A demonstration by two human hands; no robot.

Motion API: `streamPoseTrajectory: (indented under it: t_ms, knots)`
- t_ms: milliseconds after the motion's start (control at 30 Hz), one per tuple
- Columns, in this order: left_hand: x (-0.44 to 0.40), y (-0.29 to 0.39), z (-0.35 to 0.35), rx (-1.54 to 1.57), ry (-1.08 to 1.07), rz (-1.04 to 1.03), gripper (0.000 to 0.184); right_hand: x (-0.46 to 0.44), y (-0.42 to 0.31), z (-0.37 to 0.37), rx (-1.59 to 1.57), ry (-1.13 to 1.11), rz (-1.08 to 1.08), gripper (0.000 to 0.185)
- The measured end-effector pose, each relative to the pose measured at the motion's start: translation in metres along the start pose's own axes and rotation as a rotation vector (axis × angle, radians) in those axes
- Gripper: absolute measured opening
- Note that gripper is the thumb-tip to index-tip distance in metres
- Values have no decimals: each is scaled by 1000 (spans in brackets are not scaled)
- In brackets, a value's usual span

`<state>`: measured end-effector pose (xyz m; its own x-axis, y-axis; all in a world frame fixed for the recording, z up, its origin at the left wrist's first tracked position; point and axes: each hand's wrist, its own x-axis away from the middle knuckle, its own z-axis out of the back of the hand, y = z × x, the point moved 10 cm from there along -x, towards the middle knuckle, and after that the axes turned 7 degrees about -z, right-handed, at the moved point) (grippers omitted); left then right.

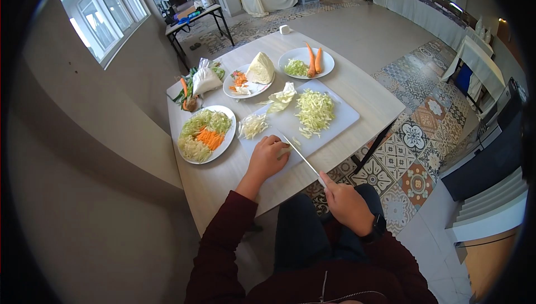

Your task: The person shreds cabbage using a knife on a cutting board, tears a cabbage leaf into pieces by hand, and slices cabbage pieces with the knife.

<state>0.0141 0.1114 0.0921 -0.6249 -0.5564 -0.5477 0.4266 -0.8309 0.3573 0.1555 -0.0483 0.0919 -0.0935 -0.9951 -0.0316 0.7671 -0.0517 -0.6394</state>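
Note:
On the white cutting board (340, 126) my left hand (268, 157) presses a pale piece of cabbage (286, 151) with curled fingers. My right hand (347, 203) grips the handle of a knife (302, 156), whose blade lies just right of the left fingertips. A big heap of shredded cabbage (315, 112) is on the far right of the board. Whiter shreds (253, 126) form a smaller pile at its left, beyond my left hand. A loose cabbage leaf (282, 98) rests at the board's far edge.
A plate (228, 140) of shredded vegetables and carrot strips stands left of the board. Farther back are a plate (257, 89) with a cabbage chunk (261, 69) and a plate (329, 70) with two carrots (311, 61). A white bag (207, 80) lies among vegetables at the wall side.

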Motion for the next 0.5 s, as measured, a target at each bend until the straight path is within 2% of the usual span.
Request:
streamPoseTrajectory:
  t_ms: [133, 367, 500]
  knots:
    - [0, 0, 0, 16, 29, -15, 16, 15, 3, 8, -12, -6, -23, 46]
    - [1, -1, 1, -9, 28, -27, 17, 17, 1, 31, 289, 99, 5, 46]
    - [2, -3, 1, -25, 24, -15, 15, 7, 13, 33, 228, 150, -1, 45]
